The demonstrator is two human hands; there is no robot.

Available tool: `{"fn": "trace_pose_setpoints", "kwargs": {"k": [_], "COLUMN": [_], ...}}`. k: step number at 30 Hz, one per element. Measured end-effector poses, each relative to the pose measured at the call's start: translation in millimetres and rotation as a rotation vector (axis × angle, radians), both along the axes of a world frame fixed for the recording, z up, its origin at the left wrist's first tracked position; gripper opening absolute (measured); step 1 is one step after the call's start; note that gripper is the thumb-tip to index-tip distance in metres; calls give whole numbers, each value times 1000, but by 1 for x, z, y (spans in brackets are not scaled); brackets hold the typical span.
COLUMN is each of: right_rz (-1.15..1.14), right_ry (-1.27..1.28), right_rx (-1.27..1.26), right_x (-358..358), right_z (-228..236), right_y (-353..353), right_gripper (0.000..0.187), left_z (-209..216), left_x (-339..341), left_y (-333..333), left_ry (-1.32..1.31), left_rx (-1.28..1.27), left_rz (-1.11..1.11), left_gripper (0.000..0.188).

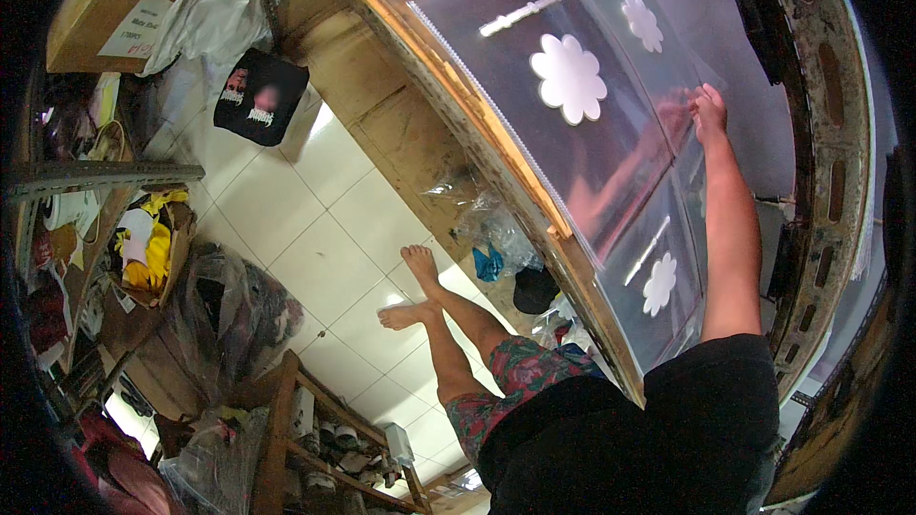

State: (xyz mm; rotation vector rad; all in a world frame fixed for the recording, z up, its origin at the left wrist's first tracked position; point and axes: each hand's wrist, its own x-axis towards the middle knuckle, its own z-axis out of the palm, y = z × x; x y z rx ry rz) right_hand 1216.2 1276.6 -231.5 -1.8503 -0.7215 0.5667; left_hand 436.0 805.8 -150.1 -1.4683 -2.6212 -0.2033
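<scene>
My right hand (708,113) reaches out over the slanted work table, its fingers pinched on the edge of a clear plastic sheet (611,167). White flower shapes, such as the large flower (569,79), and white bars lie on the sheet area. A smaller flower (658,284) is near my forearm, and another flower (641,23) is farther off. Light glares off the plastic, and my arm is mirrored in it. My left hand does not show.
A wooden edge (506,133) borders the table, with a slotted metal rail (821,162) beyond it. On the tiled floor (324,229) lies a black printed cloth (260,97). Cardboard boxes (114,10), plastic bags (229,315) and a wooden shelf (334,439) stand at left.
</scene>
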Motion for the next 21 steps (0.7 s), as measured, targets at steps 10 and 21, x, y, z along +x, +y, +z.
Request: {"fn": "trace_pose_setpoints", "kwargs": {"k": [10,21], "right_rz": [-307,495], "right_ry": [-1260,-733], "right_rx": [-341,465], "right_x": [16,-331], "right_z": [-8,29], "right_y": [-20,-43], "right_gripper": [41,28], "left_z": [0,-2], "left_x": [-5,-9], "left_y": [17,-6], "left_ry": [6,-91], "left_rx": [-23,45], "left_rz": [-27,29], "left_gripper": [54,34]}}
